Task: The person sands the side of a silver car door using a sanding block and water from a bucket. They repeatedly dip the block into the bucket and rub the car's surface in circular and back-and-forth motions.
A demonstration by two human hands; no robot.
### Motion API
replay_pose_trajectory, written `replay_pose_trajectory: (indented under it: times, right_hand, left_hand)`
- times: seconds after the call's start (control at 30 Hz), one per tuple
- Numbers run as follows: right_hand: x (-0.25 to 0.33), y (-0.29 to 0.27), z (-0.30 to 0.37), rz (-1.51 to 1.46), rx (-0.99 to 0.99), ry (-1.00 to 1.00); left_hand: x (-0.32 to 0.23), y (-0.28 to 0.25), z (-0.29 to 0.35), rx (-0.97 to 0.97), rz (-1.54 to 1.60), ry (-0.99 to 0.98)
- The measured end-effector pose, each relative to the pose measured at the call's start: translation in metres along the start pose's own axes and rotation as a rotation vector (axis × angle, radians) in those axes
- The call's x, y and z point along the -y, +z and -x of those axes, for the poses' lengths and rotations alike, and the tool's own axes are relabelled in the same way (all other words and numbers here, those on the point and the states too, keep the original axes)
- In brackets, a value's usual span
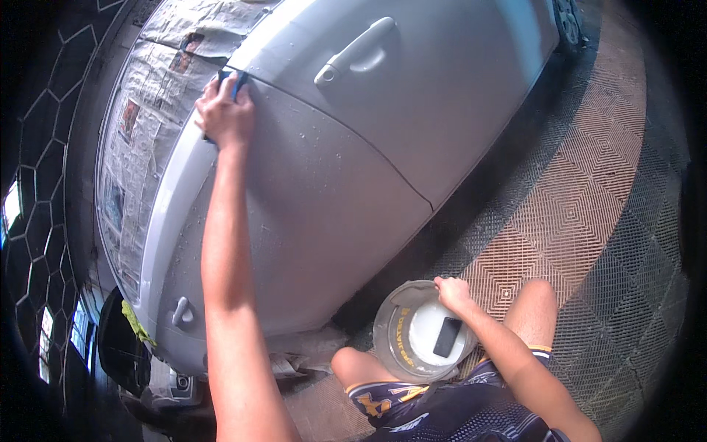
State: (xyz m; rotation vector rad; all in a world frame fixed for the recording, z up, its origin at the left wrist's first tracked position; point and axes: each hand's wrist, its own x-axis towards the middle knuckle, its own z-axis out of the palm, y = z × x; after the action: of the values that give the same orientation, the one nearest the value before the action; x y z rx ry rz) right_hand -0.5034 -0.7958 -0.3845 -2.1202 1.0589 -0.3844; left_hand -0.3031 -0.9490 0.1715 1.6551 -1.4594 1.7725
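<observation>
My left hand (226,114) reaches up to the silver car door (294,184), its fingers wrapped around a blue-and-black block (234,82). The block is pressed to the painted edge just below the window line, near the gap between the two doors. Most of it is hidden under my fingers. Down between my knees stands a translucent bucket (388,324), whose rim my right hand (453,293) grips. Whitish liquid (423,331) fills its lower part, and a dark grey rectangular block (447,337) lies in it. Water drops dot the door panel.
Crinkled newspaper (143,147) covers the car windows. A door handle (357,51) juts from the far door. Yellow-green cloth or tape (136,323) hangs by the dark side mirror (121,342). Grated floor tiles (567,214) run alongside the car; a wheel (567,22) shows at the far right.
</observation>
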Motion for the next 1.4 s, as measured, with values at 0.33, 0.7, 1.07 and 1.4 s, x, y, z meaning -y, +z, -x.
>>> replay_pose_trajectory:
  times: [0.33,0.7,1.07,1.4]
  right_hand:
    - [-0.005,0.001,-0.003,-0.015,0.008,0.002]
    - [-0.005,0.001,0.000,-0.018,0.019,0.000]
    - [0.001,0.000,0.001,-0.027,-0.008,-0.014]
    - [-0.005,0.003,-0.001,-0.004,0.003,0.009]
  left_hand:
    - [0.004,-0.001,0.022,0.077,0.092,0.295]
    - [0.010,0.000,-0.001,0.095,0.076,0.108]
    - [0.028,0.004,-0.005,0.064,0.147,0.186]
    - [0.021,0.000,0.015,0.036,0.099,0.297]
